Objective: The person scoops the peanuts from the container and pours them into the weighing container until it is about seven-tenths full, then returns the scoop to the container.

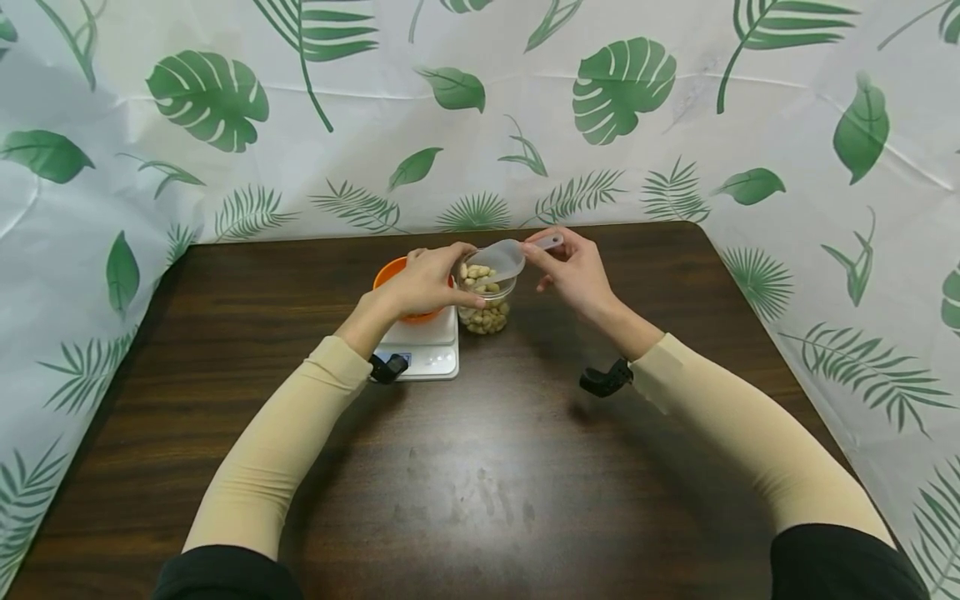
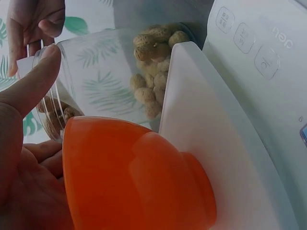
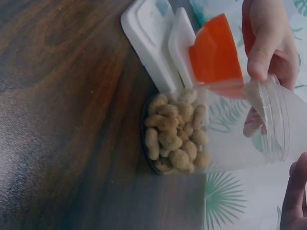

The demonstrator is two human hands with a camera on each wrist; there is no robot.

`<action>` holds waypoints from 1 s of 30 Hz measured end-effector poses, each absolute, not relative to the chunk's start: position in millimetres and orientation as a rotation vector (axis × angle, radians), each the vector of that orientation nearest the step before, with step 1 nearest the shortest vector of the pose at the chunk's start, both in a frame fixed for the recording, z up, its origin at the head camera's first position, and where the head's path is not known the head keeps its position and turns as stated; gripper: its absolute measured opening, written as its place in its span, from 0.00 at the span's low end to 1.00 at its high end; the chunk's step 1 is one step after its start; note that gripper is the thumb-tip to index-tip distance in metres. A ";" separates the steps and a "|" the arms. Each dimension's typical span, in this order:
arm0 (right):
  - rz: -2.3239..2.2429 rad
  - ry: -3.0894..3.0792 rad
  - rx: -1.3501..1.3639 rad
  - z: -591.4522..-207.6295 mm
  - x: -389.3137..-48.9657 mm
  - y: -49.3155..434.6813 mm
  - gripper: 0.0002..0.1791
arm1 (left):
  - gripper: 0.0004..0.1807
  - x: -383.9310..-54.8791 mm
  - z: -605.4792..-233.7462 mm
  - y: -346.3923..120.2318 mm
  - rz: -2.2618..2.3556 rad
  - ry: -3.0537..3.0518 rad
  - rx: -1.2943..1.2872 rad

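A clear jar (image 2: 98, 72) stands upright on the table, with unshelled peanuts (image 3: 175, 139) in its lower part. Around the jar's rim, the left hand (image 1: 423, 282) holds with thumb and fingers on opposite sides. The right hand (image 1: 576, 271) pinches the handle of a translucent scoop (image 1: 504, 257), whose bowl is tilted at the jar's mouth. More peanuts (image 1: 476, 272) show at the mouth, by the scoop; whether they all lie in it I cannot tell. Under the left hand, an orange bowl (image 2: 120, 167) sits on a white kitchen scale (image 1: 431, 362); the bowl's inside is mostly hidden.
The dark wooden table (image 1: 465, 483) reaches back to a hanging white sheet (image 1: 510, 83) printed with green leaves. The scale stands directly left of the jar, its display toward the person. A black wrist camera (image 1: 606, 379) hangs beneath the right wrist.
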State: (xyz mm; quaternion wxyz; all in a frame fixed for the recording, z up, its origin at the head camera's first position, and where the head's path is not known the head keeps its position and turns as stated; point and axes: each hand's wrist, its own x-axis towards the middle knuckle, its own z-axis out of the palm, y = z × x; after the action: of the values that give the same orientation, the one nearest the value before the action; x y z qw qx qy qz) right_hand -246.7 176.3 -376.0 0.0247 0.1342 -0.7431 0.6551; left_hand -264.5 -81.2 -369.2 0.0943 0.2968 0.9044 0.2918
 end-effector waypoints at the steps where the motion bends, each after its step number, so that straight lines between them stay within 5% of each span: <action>1: 2.029 -2.292 0.420 -376.3 -245.9 175.9 0.13 | 0.46 -264.4 -369.1 -80.9 0.858 2.684 0.878; 30: 2.166 -2.139 0.339 -382.8 -241.6 177.6 0.11 | 0.48 -265.5 -366.3 -81.0 0.801 2.688 0.890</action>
State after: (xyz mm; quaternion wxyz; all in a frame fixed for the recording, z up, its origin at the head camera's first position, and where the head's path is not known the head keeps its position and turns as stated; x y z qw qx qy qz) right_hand -241.6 177.6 -382.8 0.0393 0.1106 -0.6978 0.7066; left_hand -265.5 -81.0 -366.3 0.0992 0.3008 0.9090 0.2709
